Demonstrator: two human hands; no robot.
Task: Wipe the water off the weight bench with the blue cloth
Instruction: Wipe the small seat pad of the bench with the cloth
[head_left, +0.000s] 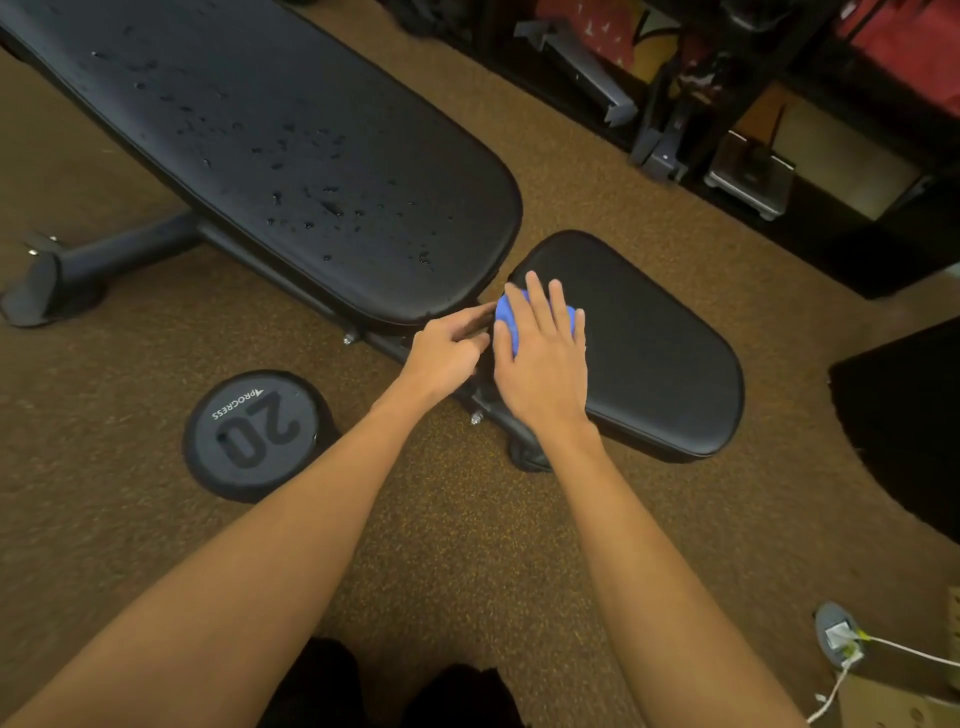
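Observation:
The black weight bench has a long back pad (291, 156) dotted with water drops, mostly over its middle and near end, and a shorter seat pad (660, 358) that looks dry. My right hand (540, 358) lies flat with straight fingers on a bunched blue cloth (506, 325), pressing it onto the seat pad's left end by the gap between the pads. My left hand (447, 348) sits just left of it at the back pad's near edge, fingers loosely curled over the gap; whether it holds anything is unclear.
A black 20 dumbbell (254, 434) stands on the brown carpet left of my arms. The bench's foot bar (78, 270) reaches left. Dark shelving with metal parts (727, 130) lines the back right. A black object (909, 415) sits right, and a white cable (852, 654) lies bottom right.

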